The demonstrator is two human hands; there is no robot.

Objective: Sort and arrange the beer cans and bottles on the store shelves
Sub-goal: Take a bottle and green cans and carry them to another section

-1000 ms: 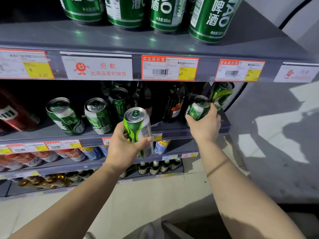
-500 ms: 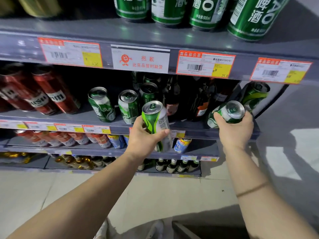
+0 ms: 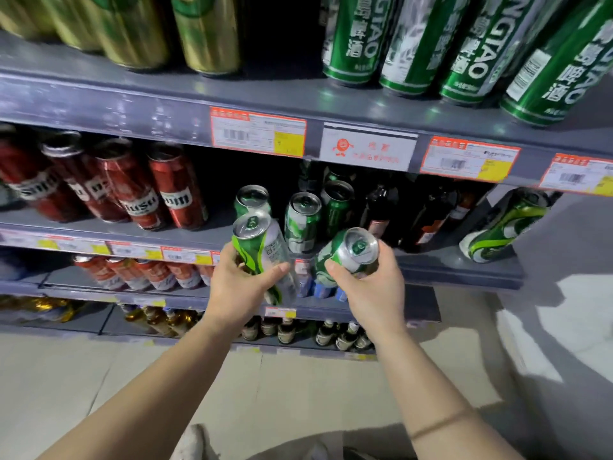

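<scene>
Head view, now: left hand [image 3: 240, 288] wrapped around a green-and-white can [image 3: 262, 257], held upright just in front of the middle shelf [image 3: 457, 263]. Right hand [image 3: 373, 290] closed on a second green can [image 3: 348, 255], tilted so the lid faces the camera, close beside the first. Behind them on the middle shelf, standing green cans [image 3: 302, 222] with dark bottles [image 3: 428, 214] to their right (labels too blurred to read). One lime-striped can [image 3: 501, 225] alone at the right end of that shelf, leaning. Red cans [image 3: 172, 187] in a row at the left, tall green cans [image 3: 411, 44] and gold cans [image 3: 205, 31] on the top shelf.

Probably the step in hand: setting both held cans among like brands. Best done by righting the tilted can before lowering it, matching label design to the neighbours, sliding each in base-first with the label forward, and keeping knuckles clear of the bottles behind (easily toppled).

Head view, half a second back, for comparison: right hand then at the shelf's right end, its can near the leaning one; now drawn in toward the centre, almost beside the left-hand can. Whole view swung leftward too, bringing the gold cans and more red cans into sight. Left hand's grasp unchanged.
</scene>
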